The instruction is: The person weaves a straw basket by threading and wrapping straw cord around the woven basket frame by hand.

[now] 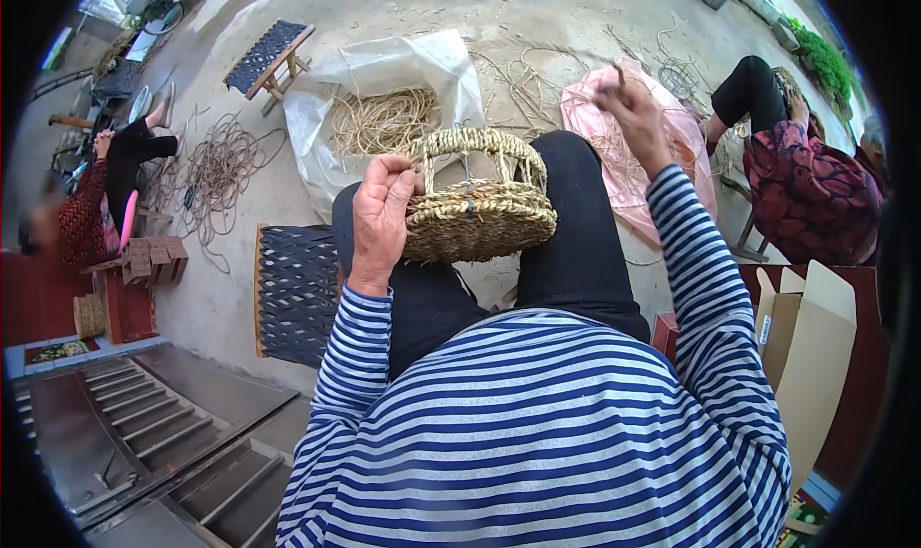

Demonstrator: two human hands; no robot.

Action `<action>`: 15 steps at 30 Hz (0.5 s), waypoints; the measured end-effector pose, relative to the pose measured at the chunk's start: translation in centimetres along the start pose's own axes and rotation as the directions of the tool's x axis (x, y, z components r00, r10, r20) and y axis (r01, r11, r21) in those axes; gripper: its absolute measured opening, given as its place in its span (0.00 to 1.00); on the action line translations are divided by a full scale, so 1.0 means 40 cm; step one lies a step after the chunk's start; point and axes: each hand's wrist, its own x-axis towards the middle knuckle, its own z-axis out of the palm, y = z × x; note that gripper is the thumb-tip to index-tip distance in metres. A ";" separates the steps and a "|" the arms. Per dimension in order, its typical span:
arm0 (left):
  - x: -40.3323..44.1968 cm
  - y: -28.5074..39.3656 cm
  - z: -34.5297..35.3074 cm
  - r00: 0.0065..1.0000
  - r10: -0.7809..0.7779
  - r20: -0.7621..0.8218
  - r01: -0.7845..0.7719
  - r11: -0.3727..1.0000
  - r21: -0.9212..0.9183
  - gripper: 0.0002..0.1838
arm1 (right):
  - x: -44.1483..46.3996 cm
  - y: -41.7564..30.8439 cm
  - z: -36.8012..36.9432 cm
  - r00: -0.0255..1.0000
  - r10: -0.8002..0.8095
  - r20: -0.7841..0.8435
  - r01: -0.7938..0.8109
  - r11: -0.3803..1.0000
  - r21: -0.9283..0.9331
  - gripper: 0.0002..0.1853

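A round woven straw basket [480,224] rests on the person's lap between the black-trousered knees, its braided rim turned away and open strands showing between rim and woven base. My left hand [382,217] pinches the basket's left edge near the rim, thumb against the fingers. Raised to the right, apart from the basket, my right hand [633,112] has its fingers drawn together above a pink sheet [600,116]; it is blurred, and I cannot make out what it holds.
Straw cord [384,121] lies in a white plastic sheet [326,78] ahead. Loose cord coils [225,169] and a woven stool [269,59] are at the left. Co-workers sit at far left [86,203] and right [811,184]. A cardboard box [811,347] stands at lower right.
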 end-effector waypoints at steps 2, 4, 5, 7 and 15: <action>-0.003 0.004 0.004 1.000 0.010 -0.015 -0.010 1.000 0.012 0.10 | 0.037 -0.200 0.074 0.915 -0.403 -0.024 0.404 0.913 0.060 0.07; -0.004 0.002 0.004 0.999 0.003 -0.047 -0.003 1.000 0.004 0.10 | 0.012 -0.335 0.139 0.718 -0.682 0.137 0.687 0.727 0.015 0.14; -0.002 -0.007 -0.005 0.999 0.005 -0.040 -0.005 1.000 0.000 0.10 | -0.012 -0.369 0.169 0.643 -0.714 0.279 0.713 0.690 0.125 0.15; -0.004 -0.006 -0.011 0.999 0.010 -0.034 -0.010 1.000 -0.004 0.11 | -0.025 -0.351 0.214 0.381 -0.782 0.494 0.857 0.499 0.128 0.14; -0.009 0.015 0.003 1.000 0.011 -0.024 -0.009 0.995 0.096 0.10 | 0.001 -0.371 0.243 0.220 -0.684 0.695 0.913 0.396 0.101 0.10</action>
